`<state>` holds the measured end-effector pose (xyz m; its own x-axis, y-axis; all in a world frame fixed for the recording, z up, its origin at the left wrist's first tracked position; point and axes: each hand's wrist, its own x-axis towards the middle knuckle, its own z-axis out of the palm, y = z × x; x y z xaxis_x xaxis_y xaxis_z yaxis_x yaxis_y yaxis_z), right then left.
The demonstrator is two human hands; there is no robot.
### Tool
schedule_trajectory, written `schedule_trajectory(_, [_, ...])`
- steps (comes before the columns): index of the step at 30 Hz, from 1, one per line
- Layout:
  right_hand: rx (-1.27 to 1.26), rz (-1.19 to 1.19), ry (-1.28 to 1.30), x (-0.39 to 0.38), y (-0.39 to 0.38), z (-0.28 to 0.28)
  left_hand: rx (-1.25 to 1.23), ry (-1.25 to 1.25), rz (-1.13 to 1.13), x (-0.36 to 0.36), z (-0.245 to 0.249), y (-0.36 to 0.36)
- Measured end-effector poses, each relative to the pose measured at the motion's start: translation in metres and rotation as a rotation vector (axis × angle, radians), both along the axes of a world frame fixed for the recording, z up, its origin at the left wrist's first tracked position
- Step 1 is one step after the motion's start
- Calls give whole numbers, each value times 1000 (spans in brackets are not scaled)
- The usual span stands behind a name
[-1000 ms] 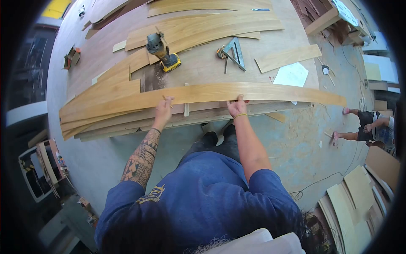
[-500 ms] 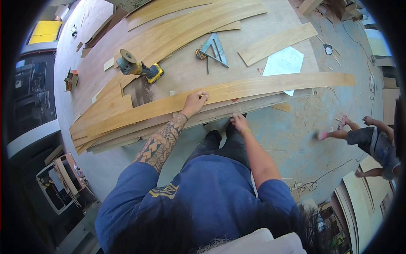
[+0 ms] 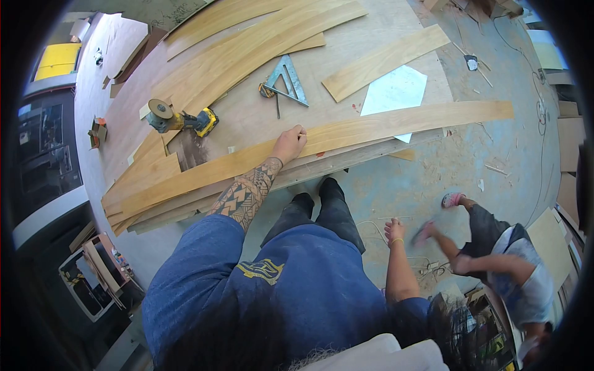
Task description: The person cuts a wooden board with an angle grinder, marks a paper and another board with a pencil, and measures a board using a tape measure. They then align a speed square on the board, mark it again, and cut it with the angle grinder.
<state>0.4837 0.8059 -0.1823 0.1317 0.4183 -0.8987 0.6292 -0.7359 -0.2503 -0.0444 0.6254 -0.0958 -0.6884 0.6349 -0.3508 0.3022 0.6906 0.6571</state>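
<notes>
My left hand (image 3: pixel 289 143) rests on a long thin wooden strip (image 3: pixel 408 122), its fingers curled together near the strip's far edge. Whatever may be inside those fingers is hidden. The strip lies along the near side of the table, on top of stacked boards (image 3: pixel 297 175), and its right end sticks out past them. Off the table, my right hand (image 3: pixel 394 230) hangs over the floor with loosely bent fingers and nothing visible in it. Beyond the strip are an angle grinder (image 3: pixel 185 120) with a yellow battery, a metal speed square (image 3: pixel 288 80) and a tape measure (image 3: pixel 266 91).
More wooden strips (image 3: pixel 260 52) cover the table's far left. A short board (image 3: pixel 387 62) and a white sheet (image 3: pixel 396 93) lie to the right. Another person (image 3: pixel 507 266) moves on the right side, near leaning panels (image 3: pixel 547 238). Cords (image 3: pixel 535 117) run over the dusty floor.
My right hand has left the table edge and moved right and back toward my side. My left hand stays on the strip, its fingers more curled. The other person has come closer.
</notes>
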Motion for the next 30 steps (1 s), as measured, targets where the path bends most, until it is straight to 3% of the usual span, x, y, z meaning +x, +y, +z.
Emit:
schedule_trajectory(4, [-22,-26,90,-43,-15,11,43,-4,25,6,-1,16])
schedule_trajectory(6, [-43,62,192,-70,-20,11,-26,-15,-82,9,-1,15])
schedule_trajectory(13, [-48,162,296,-125,-16,13,-58,17,-26,3,7,13])
schedule_trajectory(19, [-27,166,267,-110,4,12,-80,-32,-45,16,6,11])
schedule_trajectory(21, [-39,152,225,-96,8,6,-122,-76,-217,21,5,2])
schedule_trajectory(24, [-51,139,161,-80,10,4,-43,-93,-50,19,6,13])
schedule_trajectory(30, [-30,136,131,-76,10,6,-87,34,-28,24,7,29])
